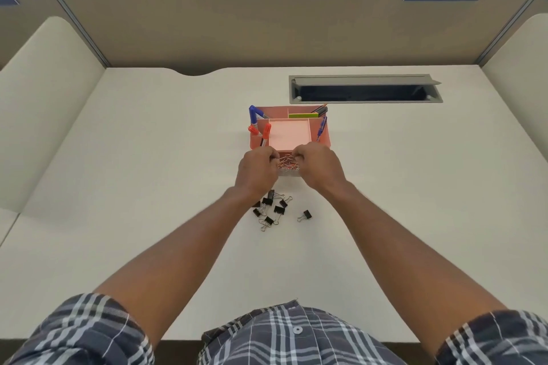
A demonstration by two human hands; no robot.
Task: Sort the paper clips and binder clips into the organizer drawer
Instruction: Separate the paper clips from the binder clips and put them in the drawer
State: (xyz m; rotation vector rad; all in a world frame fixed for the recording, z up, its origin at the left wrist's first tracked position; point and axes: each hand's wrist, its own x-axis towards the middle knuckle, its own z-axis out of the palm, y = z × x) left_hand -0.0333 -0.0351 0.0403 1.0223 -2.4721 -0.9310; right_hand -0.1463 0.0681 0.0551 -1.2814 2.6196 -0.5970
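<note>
Markers [258, 130] with orange and blue caps stand in the left cells of the pink organizer [324, 136] on the pale desk [148, 157], upright so they stay reachable. Below them the left hand [257, 170] hovers at the left side of the pulled-out drawer [289, 167], fingers curled inward; it seems to pinch some of the paper clips [286, 162], though the fingertips are turned away and the hold cannot be confirmed. The drawer sits open toward the person, presumably so loose items can be dropped straight in, and a heap of copper-toned paper clips already lies in it. Nearer the person, the binder clips [271, 209] are scattered on the desk, not yet sorted, one lying apart to the right; the left wrist covers part of the cluster, so their number is uncertain. A pink notepad [289, 135] fills the organizer's middle cell. The right hand [318, 167] mirrors the left at the drawer's right side, fingers likewise curled over the clips, its grip also unclear. Both hands hide the drawer's side walls and any divider inside. Pens [321, 127] occupy the right cells. Further right, a cable hatch [364, 89] stands open in the desk.
</note>
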